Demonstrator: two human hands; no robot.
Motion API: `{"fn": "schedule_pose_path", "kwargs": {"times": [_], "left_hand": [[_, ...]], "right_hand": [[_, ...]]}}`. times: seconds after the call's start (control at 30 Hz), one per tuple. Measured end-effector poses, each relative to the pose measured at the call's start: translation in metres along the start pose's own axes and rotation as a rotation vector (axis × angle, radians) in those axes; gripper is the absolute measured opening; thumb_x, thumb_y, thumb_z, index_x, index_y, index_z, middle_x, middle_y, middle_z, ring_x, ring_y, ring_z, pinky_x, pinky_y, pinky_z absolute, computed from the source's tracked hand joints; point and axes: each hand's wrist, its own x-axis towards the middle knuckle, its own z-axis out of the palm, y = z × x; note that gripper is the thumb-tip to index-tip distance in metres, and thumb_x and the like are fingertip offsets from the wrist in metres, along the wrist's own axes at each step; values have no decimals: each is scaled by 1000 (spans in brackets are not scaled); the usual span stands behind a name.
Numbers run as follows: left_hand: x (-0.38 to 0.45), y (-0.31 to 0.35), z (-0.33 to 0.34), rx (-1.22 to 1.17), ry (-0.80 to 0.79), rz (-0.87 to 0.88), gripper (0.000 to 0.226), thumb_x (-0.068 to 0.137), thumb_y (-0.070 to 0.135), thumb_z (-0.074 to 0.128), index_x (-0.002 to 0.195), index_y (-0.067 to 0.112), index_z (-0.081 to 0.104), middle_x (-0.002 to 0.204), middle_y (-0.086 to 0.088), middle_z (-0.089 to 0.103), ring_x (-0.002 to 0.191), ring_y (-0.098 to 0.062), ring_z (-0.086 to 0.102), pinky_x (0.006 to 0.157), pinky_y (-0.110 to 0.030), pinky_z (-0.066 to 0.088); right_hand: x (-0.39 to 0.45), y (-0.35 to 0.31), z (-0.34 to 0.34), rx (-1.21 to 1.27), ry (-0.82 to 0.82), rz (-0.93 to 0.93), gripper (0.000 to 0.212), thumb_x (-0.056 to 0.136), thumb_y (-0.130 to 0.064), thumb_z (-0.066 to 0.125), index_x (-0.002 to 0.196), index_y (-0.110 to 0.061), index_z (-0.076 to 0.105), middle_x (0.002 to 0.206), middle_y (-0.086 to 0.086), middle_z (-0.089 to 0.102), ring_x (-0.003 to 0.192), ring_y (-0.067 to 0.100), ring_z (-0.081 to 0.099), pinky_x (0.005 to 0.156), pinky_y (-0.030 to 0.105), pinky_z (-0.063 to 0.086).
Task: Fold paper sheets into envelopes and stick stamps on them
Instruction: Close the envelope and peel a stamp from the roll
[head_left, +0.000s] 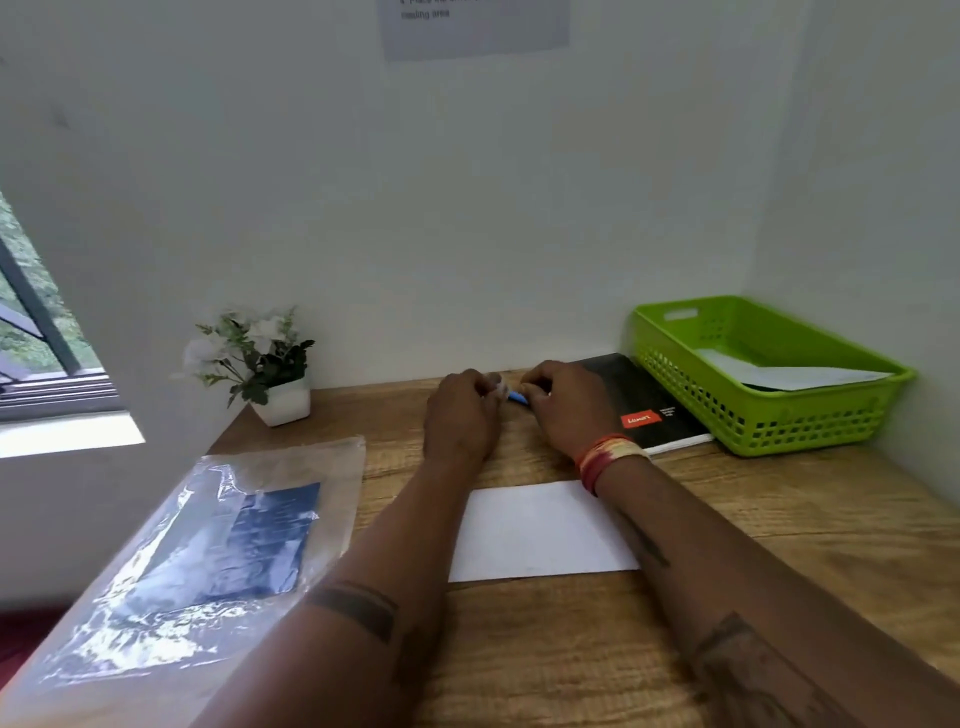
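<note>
1. The left hand (460, 415) and right hand (563, 402) meet at the far side of the wooden surface (779, 519), fingers curled; together they hold a small blue object (518, 398) between their fingertips. The left grip also seems to pinch something pale and clear at that spot, too blurred to name.
2. The right wrist wears a band of orange and red threads (608, 457).
3. A folded white paper sheet (535, 535) lies flat on the surface, nearer the person than both hands, between the forearms; the right forearm crosses its right corner.
4. Just right of the right hand lies a black notebook with a red label (644, 400), touching a green perforated plastic basket (763, 415) that holds white paper (789, 374).
5. Left of the hands, a small white pot of artificial white flowers (260, 364) stands against the wall.
6. At near left, a clear plastic sleeve with a dark blue sheet inside (218, 551) lies on the surface edge, beside the left forearm.
7. A window (36, 332) shows far left; a printed notice (472, 26) hangs on the wall above.
</note>
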Motion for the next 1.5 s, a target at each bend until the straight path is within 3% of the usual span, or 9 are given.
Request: {"fn": "schedule_pose_path", "kwargs": {"times": [0.13,0.33,0.47,0.57,0.73,0.9,1.03,1.27,1.5], "left_hand": [[-4,4,-16,-175,-27,27,17,90,47,70,97,31,72,96,20,69,85,10,59,66,-5,35],[-12,15,-25,-211,-97,62,22,90,18,60,103,31,71,97,15,71,89,-7,64,72,-23,45],[-14,20,-27,-399,-145,8,15,95,33,59,102,29,72,101,11,71,97,-12,65,86,-39,55],[-19,13,-28,-380,-94,7,20,92,47,66,99,30,71,100,13,71,96,-7,65,83,-32,52],[-23,3,-27,-491,-17,-17,12,86,36,77,94,28,73,98,13,74,96,-1,66,85,-27,52],[-25,8,-27,-443,-48,44,8,84,22,80,91,22,75,93,19,73,86,11,64,71,-3,43],[-32,11,-29,-476,-62,22,14,85,39,78,93,28,75,85,13,74,77,4,67,63,-5,43],[-34,14,-32,-377,8,168,17,86,24,79,83,38,69,96,31,66,88,10,65,73,-2,42],[-32,12,-33,-120,100,425,12,87,15,75,94,23,74,114,11,69,101,-2,61,81,-1,37]], "right_hand": [[2,3,0,218,-17,79,24,94,-34,66,111,-18,74,105,-3,72,90,8,62,73,17,41],[-2,-1,-1,461,-1,107,25,87,-38,75,100,-17,77,93,-6,75,88,9,67,76,22,50],[-3,-2,-2,499,5,59,11,88,-32,75,90,-21,75,84,-9,73,82,6,66,71,21,49],[-5,-4,-2,500,-54,1,7,88,-31,75,87,-25,73,85,-11,72,82,5,66,71,17,47],[-6,-3,-1,482,-84,-21,11,86,-27,78,95,-21,75,91,-9,73,88,6,68,73,13,49],[-5,-2,-8,590,-29,29,17,90,-29,73,98,-15,78,91,-6,76,88,7,69,78,21,52],[-8,-1,-10,603,-46,37,15,89,-24,74,97,-13,78,92,-3,77,90,12,70,80,23,53],[-10,-3,-6,624,-30,110,14,88,-23,76,97,-12,78,88,3,76,86,23,71,79,33,60],[-10,-9,-8,922,-49,312,11,84,-12,79,88,-3,73,87,18,75,81,26,74,63,27,58]]}}
